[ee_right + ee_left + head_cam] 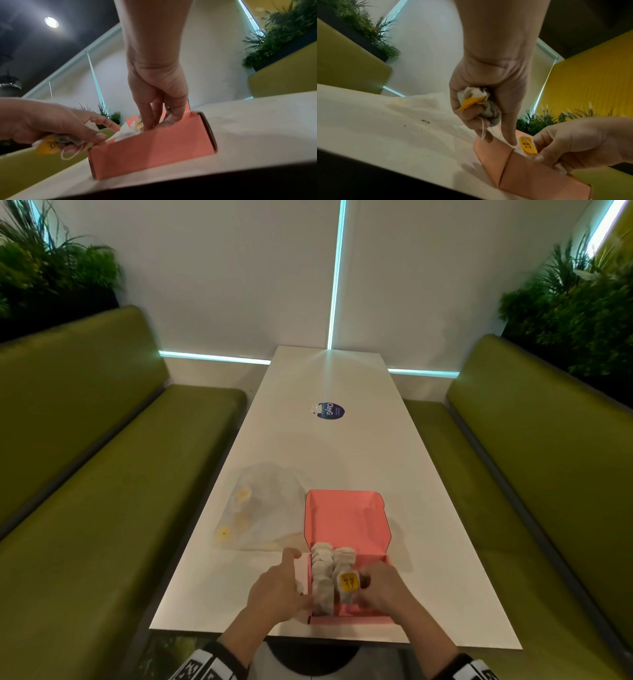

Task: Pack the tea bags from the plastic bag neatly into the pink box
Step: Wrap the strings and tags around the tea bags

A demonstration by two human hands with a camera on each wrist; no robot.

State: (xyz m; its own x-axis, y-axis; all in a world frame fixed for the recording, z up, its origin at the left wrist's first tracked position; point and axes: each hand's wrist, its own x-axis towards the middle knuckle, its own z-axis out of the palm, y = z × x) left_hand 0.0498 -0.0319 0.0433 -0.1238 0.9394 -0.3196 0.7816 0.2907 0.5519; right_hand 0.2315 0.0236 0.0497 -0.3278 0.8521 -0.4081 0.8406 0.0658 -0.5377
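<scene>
The pink box (352, 619) stands open at the table's near edge, its lid tilted back, with two rows of white tea bags (322, 573) inside. My right hand (376, 587) reaches into the box and pinches a tea bag with a yellow tag (348, 582) at the front of the right row. My left hand (284, 580) is at the box's left wall. In the left wrist view its curled fingers grip a bunch of tea bags (477, 100), and its index finger points down into the box (530, 175). The clear plastic bag (260, 508) lies left of the box with a few tea bags in it.
The white table (342, 453) is long and narrow, with a round blue sticker (330, 410) farther up. Green benches (102, 508) run along both sides. The box sits close to the table's near edge.
</scene>
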